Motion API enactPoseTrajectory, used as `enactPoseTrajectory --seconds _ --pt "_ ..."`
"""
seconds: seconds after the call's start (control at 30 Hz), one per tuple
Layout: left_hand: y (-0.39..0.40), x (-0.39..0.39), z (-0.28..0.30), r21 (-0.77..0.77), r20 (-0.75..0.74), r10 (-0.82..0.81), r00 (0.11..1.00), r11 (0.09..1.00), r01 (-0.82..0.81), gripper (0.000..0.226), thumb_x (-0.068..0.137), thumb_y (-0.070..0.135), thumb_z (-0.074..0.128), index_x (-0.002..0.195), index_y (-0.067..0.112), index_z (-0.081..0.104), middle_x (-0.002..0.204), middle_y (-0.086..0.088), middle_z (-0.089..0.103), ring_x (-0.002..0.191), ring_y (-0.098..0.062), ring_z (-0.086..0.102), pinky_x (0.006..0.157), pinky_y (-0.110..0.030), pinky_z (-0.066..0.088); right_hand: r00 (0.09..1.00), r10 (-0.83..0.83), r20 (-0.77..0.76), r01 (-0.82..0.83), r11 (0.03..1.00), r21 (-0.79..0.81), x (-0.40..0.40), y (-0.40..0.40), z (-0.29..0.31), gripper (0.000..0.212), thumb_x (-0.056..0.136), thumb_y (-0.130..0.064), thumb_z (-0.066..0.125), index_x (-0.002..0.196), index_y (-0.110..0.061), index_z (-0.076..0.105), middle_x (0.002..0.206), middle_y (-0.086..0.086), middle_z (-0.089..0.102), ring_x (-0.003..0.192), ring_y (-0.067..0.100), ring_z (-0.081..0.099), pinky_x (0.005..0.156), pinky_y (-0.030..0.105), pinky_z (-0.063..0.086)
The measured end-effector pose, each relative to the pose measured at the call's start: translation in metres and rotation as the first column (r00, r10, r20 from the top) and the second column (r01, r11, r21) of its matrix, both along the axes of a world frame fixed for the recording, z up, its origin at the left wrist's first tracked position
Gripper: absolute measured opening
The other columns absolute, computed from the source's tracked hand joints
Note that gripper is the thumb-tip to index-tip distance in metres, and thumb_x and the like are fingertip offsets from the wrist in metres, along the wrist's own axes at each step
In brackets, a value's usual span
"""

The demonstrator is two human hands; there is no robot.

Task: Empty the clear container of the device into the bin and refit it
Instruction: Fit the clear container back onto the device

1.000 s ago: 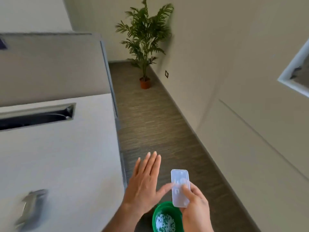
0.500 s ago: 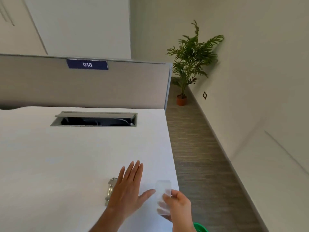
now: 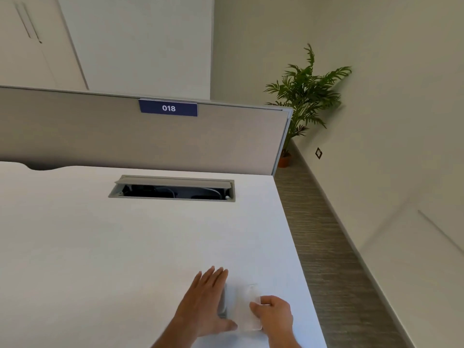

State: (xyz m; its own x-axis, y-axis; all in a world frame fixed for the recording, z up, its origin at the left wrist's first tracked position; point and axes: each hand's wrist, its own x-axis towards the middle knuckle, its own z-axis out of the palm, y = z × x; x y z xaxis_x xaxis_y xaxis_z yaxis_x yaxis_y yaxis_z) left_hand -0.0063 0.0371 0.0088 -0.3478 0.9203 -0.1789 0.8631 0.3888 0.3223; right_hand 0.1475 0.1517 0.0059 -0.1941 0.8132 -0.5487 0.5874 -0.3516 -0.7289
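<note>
The clear container [image 3: 247, 307] is a small see-through rectangular piece low over the white desk [image 3: 125, 247], near its right edge. My right hand [image 3: 272, 315] grips its near end. Just left of it lies the grey metal device [image 3: 223, 301], mostly hidden under my left hand [image 3: 204, 300]. That hand rests flat on the device with fingers straight and close together, thumb stretched toward the container. Container and device lie side by side; whether they touch is unclear. The bin is out of view.
An open cable hatch [image 3: 173, 189] is set in the desk further back. A grey partition [image 3: 150, 136] with a blue "018" label [image 3: 168, 108] closes the far side. The carpeted aisle [image 3: 326, 247] runs along the right, with a potted plant [image 3: 305, 96] at its end.
My view has swung left from the aisle and green bin to the desk. My right hand brought the clear container over the desk beside the device, and my left hand settled onto the device.
</note>
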Motion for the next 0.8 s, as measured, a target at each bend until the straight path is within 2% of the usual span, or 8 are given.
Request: enactPoseTrajectory --seconds 0.17,0.23,0.3,0.4,0.5,0.7,0.8 --pt "-0.005 -0.001 -0.011 0.004 0.049 -0.017 0.999 1.0 0.017 0.123 0.065 0.064 0.076 0.159 0.02 0.01 0.169 0.006 0.01 0.155 -0.013 0.006 0.128 -0.032 0.004 0.989 0.093 0.116 -0.101 0.993 0.065 -0.009 0.0 -0.001 0.021 0.066 -0.027 0.084 0.083 -0.021 0.074 0.079 -0.005 0.074 0.086 0.021 0.07 0.081 0.042 0.064" --pt "-0.008 -0.001 -0.012 0.036 0.09 0.013 0.996 0.999 -0.016 0.119 0.065 0.058 0.077 0.158 0.023 0.011 0.169 0.009 0.004 0.154 -0.011 0.01 0.126 -0.031 0.016 0.976 0.142 0.165 -0.158 0.983 0.094 -0.01 0.001 -0.002 0.02 0.065 -0.033 0.083 0.079 -0.024 0.071 0.075 -0.01 0.072 0.08 0.013 0.068 0.079 0.034 0.062" --pt "-0.01 -0.003 -0.012 0.068 0.127 0.049 0.991 0.996 -0.058 0.116 0.066 0.054 0.077 0.158 0.026 0.012 0.168 0.012 0.0 0.152 -0.01 0.013 0.122 -0.029 0.028 0.968 0.164 0.192 -0.189 0.975 0.119 -0.011 0.001 0.001 0.024 0.063 -0.039 0.082 0.079 -0.025 0.069 0.074 -0.014 0.07 0.072 0.004 0.062 0.071 0.025 0.054" --pt "-0.008 -0.008 -0.01 0.052 0.176 0.066 0.982 0.996 -0.076 0.111 0.069 0.052 0.078 0.157 0.024 0.016 0.167 0.009 0.01 0.151 -0.007 0.016 0.12 -0.026 0.027 0.951 0.206 0.23 -0.239 0.962 0.128 -0.013 0.002 0.004 0.03 0.063 -0.045 0.08 0.081 -0.027 0.065 0.08 -0.014 0.068 0.073 0.005 0.06 0.06 0.02 0.04" --pt "-0.006 -0.011 -0.01 0.041 0.208 0.082 0.975 0.995 -0.093 0.11 0.067 0.054 0.078 0.155 0.023 0.021 0.163 0.01 0.022 0.148 -0.008 0.022 0.118 -0.026 0.03 0.936 0.241 0.255 -0.278 0.953 0.121 -0.015 0.0 0.008 0.031 0.064 -0.046 0.078 0.082 -0.028 0.061 0.084 -0.014 0.067 0.079 0.008 0.061 0.062 0.022 0.04" --pt "-0.006 -0.015 -0.009 -0.017 0.258 0.199 0.946 0.979 -0.201 0.129 0.055 0.057 0.078 0.157 0.034 0.003 0.151 0.009 0.04 0.136 -0.011 0.042 0.105 -0.027 0.044 0.923 0.287 0.256 -0.329 0.935 0.136 -0.015 0.001 0.01 0.035 0.067 -0.05 0.077 0.087 -0.029 0.057 0.086 -0.014 0.062 0.079 0.007 0.058 0.059 0.02 0.038" --pt "-0.005 -0.016 -0.006 -0.029 0.237 0.206 0.95 0.978 -0.205 0.131 0.056 0.056 0.077 0.157 0.036 -0.004 0.139 0.007 0.049 0.126 -0.012 0.049 0.098 -0.027 0.047 0.959 0.231 0.166 -0.259 0.95 0.173 -0.015 0.0 0.01 0.026 0.073 -0.044 0.078 0.086 -0.026 0.063 0.078 -0.008 0.068 0.08 0.01 0.063 0.07 0.025 0.047"
